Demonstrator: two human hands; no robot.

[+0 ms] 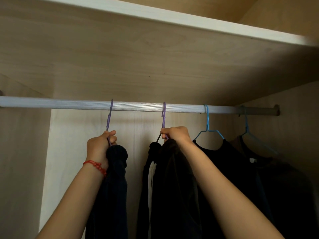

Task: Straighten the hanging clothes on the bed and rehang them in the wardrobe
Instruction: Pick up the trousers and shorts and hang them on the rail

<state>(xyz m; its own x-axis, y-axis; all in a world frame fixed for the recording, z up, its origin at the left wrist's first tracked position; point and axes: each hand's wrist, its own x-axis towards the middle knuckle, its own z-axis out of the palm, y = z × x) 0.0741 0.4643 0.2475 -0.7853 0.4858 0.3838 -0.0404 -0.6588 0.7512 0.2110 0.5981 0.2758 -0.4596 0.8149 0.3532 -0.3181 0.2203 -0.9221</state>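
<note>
- The wardrobe rail is seen spanning the compartment beneath a shelf; its left stretch is bare, which leaves room for further garments.
- The first purple hanger is hooked over the rail, and its neck is gripped by the left hand, fingers curled tightly round it just above the collar of a dark navy garment, probably so that the hook is steadied as it seats.
- A red string bracelet is worn on that wrist.
- The second purple hanger is likewise hooked on the rail, and is pinched at its base by the right hand, closed round the neck above a black garment with a white strip showing at its edge.
- Both garments are judged to be nearly rehung, with only release and spacing left.
- Further right, two blue hangers are already placed on the rail, carrying dark clothes, touched by neither hand.
</note>
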